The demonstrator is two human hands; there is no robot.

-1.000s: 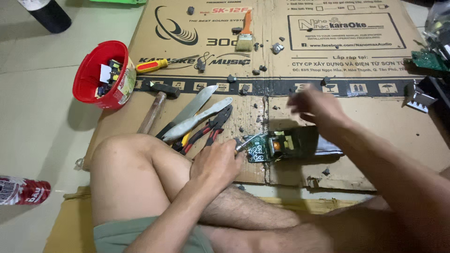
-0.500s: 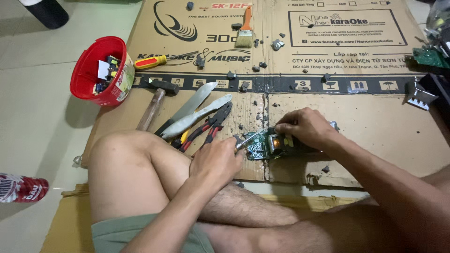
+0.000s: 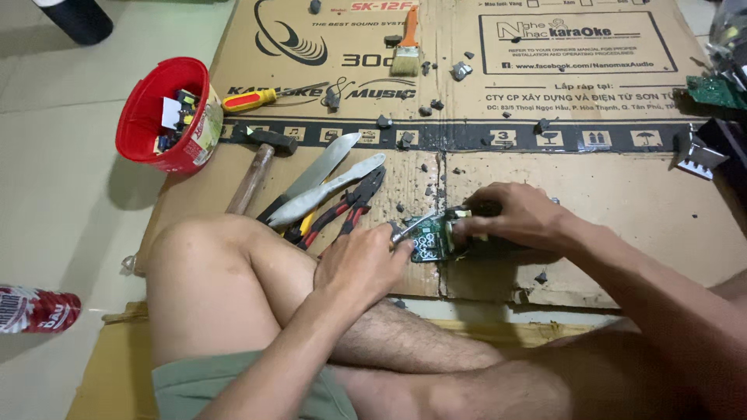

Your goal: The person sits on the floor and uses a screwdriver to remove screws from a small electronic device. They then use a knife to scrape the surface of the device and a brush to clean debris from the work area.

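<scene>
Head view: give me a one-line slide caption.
Seated on flattened cardboard, the left hand works a metal tool against a green circuit board steadied by the right hand.

Soft, even indoor light falling from above, red bucket (image 3: 167, 117) casting a faint shadow on the pale floor (image 3: 62, 202), centre staying sharp, edges bending slightly, no glare showing
</scene>
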